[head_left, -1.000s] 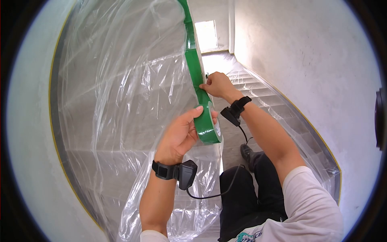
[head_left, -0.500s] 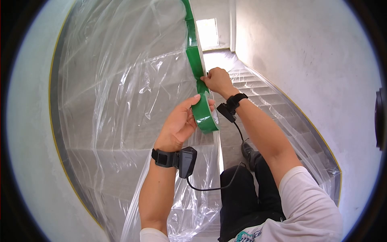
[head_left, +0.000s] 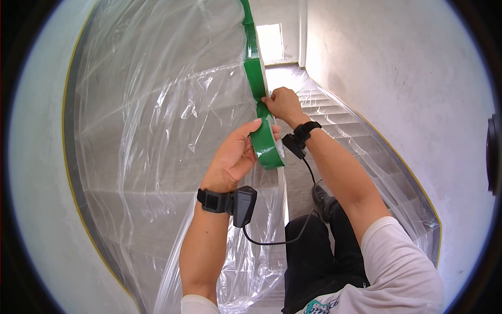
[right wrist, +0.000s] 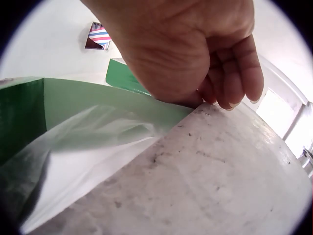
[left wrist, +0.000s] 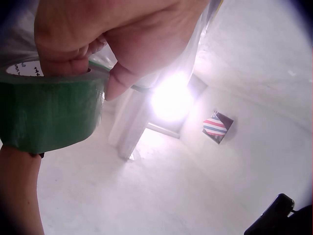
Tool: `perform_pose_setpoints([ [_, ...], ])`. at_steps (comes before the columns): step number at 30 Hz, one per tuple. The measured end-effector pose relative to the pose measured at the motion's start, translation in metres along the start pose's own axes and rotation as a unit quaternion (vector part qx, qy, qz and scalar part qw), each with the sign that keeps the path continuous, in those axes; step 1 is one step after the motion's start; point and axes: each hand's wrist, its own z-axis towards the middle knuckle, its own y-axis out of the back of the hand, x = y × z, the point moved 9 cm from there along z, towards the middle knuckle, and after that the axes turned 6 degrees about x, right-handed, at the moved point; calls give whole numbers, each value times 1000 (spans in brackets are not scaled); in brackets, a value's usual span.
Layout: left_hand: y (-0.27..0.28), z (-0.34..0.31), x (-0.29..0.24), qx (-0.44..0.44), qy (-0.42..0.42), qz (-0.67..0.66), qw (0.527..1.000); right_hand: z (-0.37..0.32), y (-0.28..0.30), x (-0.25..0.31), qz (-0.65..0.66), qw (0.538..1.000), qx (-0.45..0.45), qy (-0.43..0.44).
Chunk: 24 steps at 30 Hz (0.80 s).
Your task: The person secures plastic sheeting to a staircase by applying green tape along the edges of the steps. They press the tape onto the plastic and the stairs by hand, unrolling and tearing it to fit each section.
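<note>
My left hand (head_left: 230, 157) holds a roll of green tape (head_left: 266, 149), fingers through its core and thumb on the outer face. From the roll (left wrist: 54, 112), a strip of green tape (head_left: 254, 78) runs away along the top edge of a low wall, over the border of a clear plastic sheet (head_left: 157, 131). Just beyond the roll, my right hand (head_left: 286, 106) pinches the strip at the wall's edge between thumb and curled fingers. In the right wrist view, the tape (right wrist: 112, 103) stretches from under this hand, with thin plastic below it.
Plastic-covered stairs (head_left: 334, 125) descend right of the low wall, whose pale, speckled top (right wrist: 195, 161) shows close up. A plain wall (head_left: 392, 78) bounds the right side. A bright window (head_left: 270, 42) lies ahead. Wrist-camera cables (head_left: 272, 243) hang near my legs.
Both hands and the tape roll have shifted a little farther away along the wall's edge, mostly in the first half second. The left hand keeps the roll; the right stays at the strip.
</note>
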Motion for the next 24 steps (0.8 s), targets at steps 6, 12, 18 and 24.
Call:
perform_pose_setpoints([
  [6, 0, 1, -3, 7, -2, -2, 1000, 2, 0, 0, 8, 1000, 15, -8],
  [12, 1, -2, -11, 7, -14, 12, 1000, 7, 1, 6, -76, 996, 37, -6],
  [18, 5, -2, -10, -7, -8, 18, 1000, 11, -2, 17, -136, 987, 73, 49],
  [24, 2, 0, -10, 0, -8, 20, 1000, 7, -2, 13, -93, 993, 72, 32],
])
